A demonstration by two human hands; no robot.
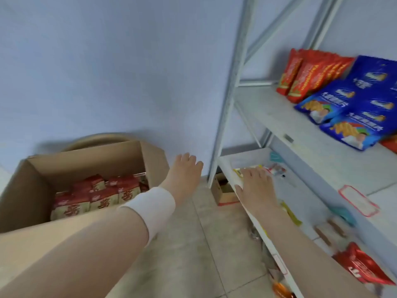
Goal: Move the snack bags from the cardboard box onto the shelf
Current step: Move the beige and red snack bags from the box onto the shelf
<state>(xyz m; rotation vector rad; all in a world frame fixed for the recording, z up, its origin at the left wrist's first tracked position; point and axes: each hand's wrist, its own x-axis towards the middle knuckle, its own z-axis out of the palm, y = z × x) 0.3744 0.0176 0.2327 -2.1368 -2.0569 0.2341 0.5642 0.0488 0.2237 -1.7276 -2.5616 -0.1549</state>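
Note:
An open cardboard box [23,186] stands on the floor at the left, packed with several red-and-tan snack bags [101,194]. My left hand [183,173] hovers empty with relaxed fingers just right of the box, above the floor. My right hand [255,186] lies flat on the front of the lower shelf board [227,168], fingers over a small yellow-edged packet [239,172]. The white metal shelf [268,112] stands at the right.
The upper shelf board holds red snack bags [305,76] and blue bags [354,104]. The lower board carries small packets and a red bag [361,267] near me. A small cardboard box [225,194] sits under the shelf on the tiled floor. A pale wall stands behind.

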